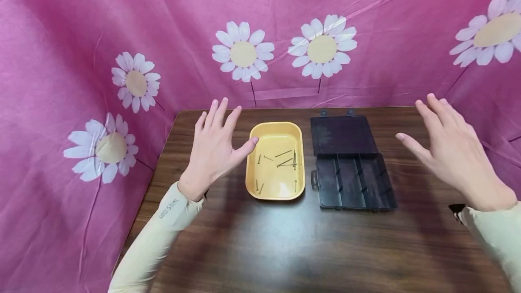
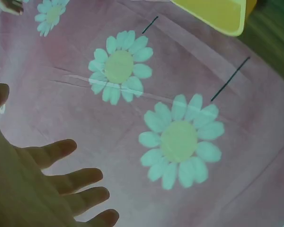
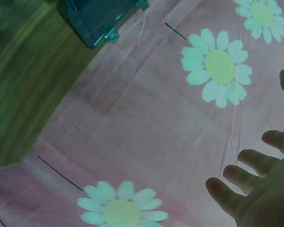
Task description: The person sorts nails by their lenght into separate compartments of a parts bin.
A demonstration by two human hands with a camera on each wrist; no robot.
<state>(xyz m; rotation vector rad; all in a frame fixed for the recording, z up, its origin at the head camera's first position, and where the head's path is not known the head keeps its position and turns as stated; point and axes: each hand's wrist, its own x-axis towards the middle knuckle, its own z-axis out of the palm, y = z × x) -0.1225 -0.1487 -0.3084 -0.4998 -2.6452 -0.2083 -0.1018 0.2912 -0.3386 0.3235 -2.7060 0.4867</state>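
My left hand (image 1: 215, 150) is raised with its fingers spread, just left of a yellow tray (image 1: 275, 195); the thumb overlaps the tray's left rim in the head view. Several screws (image 1: 285, 163) lie scattered on the tray's floor, most toward its right side. Off to the right, my right hand (image 1: 457, 153) hovers with fingers extended and holds nothing. Between the hands, beside the tray, a dark translucent compartment box (image 1: 350, 182) lies with its lid (image 1: 343, 134) folded back toward the far edge. Its divided compartments show no contents.
The dark wood-grain table (image 1: 260, 248) carries both containers near its far edge. A pink cloth (image 1: 183, 21) printed with white daisies hangs behind the table and along its left and right sides.
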